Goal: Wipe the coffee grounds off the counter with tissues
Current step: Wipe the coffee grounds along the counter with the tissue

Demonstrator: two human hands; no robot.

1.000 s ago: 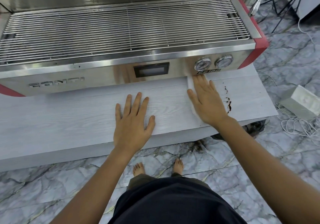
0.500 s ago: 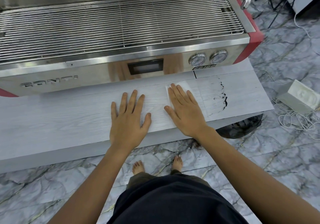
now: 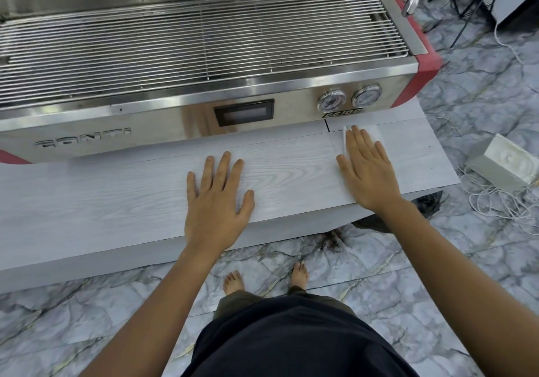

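Right hand point(image 3: 368, 169), flat with fingers spread, presses a thin white paper tissue point(image 3: 374, 132) onto the pale grey wood-grain counter point(image 3: 116, 201); the sheet shows past the fingertips at twelve o'clock, just below the stainless-steel espresso machine point(image 3: 204, 56). Left hand point(image 3: 217, 201), at nine o'clock from the right, lies palm-down and splayed, grasping nothing. No coffee grounds are visible on the bare counter. The tissue is judged light, limp and easily torn or bunched: best driven by broad palm pressure, not pinched at an edge.
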